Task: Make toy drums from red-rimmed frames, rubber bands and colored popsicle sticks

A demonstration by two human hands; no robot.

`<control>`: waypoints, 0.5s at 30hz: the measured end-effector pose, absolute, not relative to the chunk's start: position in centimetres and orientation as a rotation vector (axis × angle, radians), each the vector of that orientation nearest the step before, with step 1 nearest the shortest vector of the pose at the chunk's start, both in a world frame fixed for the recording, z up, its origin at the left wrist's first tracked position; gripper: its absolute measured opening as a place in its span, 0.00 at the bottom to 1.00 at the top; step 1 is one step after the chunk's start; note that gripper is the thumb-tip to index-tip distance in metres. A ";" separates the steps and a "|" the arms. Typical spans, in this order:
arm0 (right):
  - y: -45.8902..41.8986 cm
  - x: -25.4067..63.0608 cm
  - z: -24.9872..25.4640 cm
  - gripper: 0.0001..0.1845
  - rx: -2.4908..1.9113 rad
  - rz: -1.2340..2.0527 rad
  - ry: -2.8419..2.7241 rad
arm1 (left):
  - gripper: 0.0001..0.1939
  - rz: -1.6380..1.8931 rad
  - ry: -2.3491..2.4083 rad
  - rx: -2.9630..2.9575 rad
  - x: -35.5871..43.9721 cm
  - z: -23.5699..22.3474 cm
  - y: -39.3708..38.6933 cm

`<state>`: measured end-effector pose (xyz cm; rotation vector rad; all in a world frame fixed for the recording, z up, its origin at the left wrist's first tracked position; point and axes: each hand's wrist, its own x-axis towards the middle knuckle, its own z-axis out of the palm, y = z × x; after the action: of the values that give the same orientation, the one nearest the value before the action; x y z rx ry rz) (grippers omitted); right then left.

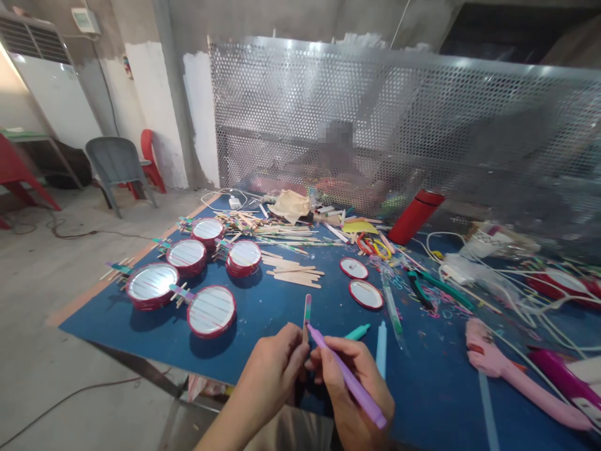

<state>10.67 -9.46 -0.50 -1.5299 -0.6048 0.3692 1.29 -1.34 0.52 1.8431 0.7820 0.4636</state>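
Observation:
My left hand [277,369] is closed on a coloured craft stick [307,309] that points up from its fingers, with pink and green bands on it. My right hand [350,382] grips a purple marker [347,376], its tip touching the stick near my left fingers. Both hands hover over the near edge of the blue table [263,313]. A teal marker [357,332] and a light blue marker [382,349] lie just beyond my right hand.
Several red-rimmed round lids [211,310] with sticks attached sit at left. Plain wooden sticks [293,272] lie mid-table, two small lids [366,294], a red bottle [416,216], pliers [420,288], pink glue guns [511,376] and white cables at right. A perforated metal screen [399,125] stands behind, a person beyond it.

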 end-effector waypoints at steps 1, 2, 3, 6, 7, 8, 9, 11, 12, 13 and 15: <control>-9.5 10.7 -0.5 0.12 -1.529 0.369 -0.603 | 0.09 0.461 0.783 1.840 1.3 0.5 -1.3; -9.5 10.7 -0.5 0.12 -1.523 0.369 -0.599 | 0.09 0.457 0.781 1.839 1.3 0.5 -1.3; -9.4 10.6 -0.6 0.12 -1.516 0.369 -0.594 | 0.09 0.457 0.780 1.839 1.3 0.5 -1.3; -9.4 10.7 -0.7 0.13 -1.511 0.363 -0.605 | 0.09 0.473 0.777 1.849 1.3 0.5 -1.2; -9.4 10.7 -0.8 0.12 -1.513 0.361 -0.613 | 0.09 0.475 0.777 1.848 1.3 0.5 -1.2; -9.4 10.7 -0.8 0.12 -1.514 0.358 -0.617 | 0.09 0.475 0.776 1.846 1.3 0.5 -1.3; -9.4 10.7 -0.8 0.12 -1.513 0.357 -0.614 | 0.09 0.472 0.776 1.841 1.3 0.4 -1.3; -9.5 10.8 -0.8 0.13 -1.512 0.359 -0.605 | 0.09 0.468 0.774 1.837 1.3 0.4 -1.4; -9.5 10.8 -0.8 0.13 -1.516 0.356 -0.606 | 0.09 0.472 0.776 1.841 1.3 0.4 -1.4; -9.5 10.7 -0.7 0.13 -1.520 0.353 -0.611 | 0.09 0.481 0.779 1.847 1.2 0.3 -1.5; -9.5 10.7 -0.7 0.12 -1.520 0.344 -0.612 | 0.09 0.485 0.780 1.853 1.3 0.3 -1.5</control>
<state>10.71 -9.49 -0.66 -1.5197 -0.6125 0.3439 1.25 -1.48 0.28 1.8531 0.7798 0.4847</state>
